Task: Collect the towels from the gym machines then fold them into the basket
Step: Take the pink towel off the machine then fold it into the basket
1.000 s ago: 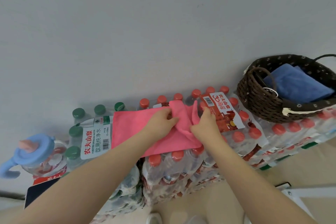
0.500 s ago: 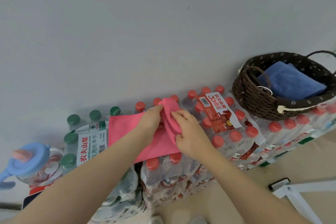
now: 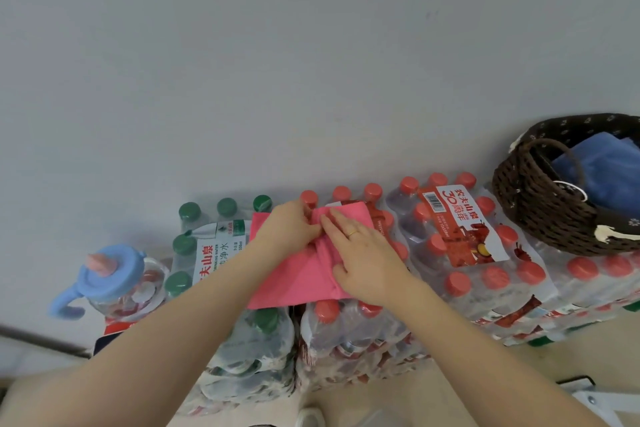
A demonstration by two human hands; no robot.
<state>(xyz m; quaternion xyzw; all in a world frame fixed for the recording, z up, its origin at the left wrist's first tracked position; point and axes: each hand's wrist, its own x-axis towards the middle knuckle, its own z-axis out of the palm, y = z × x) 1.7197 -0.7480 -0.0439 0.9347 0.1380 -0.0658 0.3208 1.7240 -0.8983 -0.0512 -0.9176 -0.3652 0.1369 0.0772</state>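
- Pink towel [image 3: 298,274], lower centre of frame, lies partly folded on shrink-wrapped bottle packs [image 3: 460,253].
- Left hand [image 3: 287,229] pinches the towel's upper edge.
- Right hand [image 3: 363,260] presses flat on the fold, fingers straight.
- Wicker basket [image 3: 540,208], right edge, holds a blue towel [image 3: 602,177].

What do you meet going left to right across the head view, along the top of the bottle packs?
Blue cup → green-capped bottles → pink towel under both hands → red-capped bottles → basket holding a blue towel.
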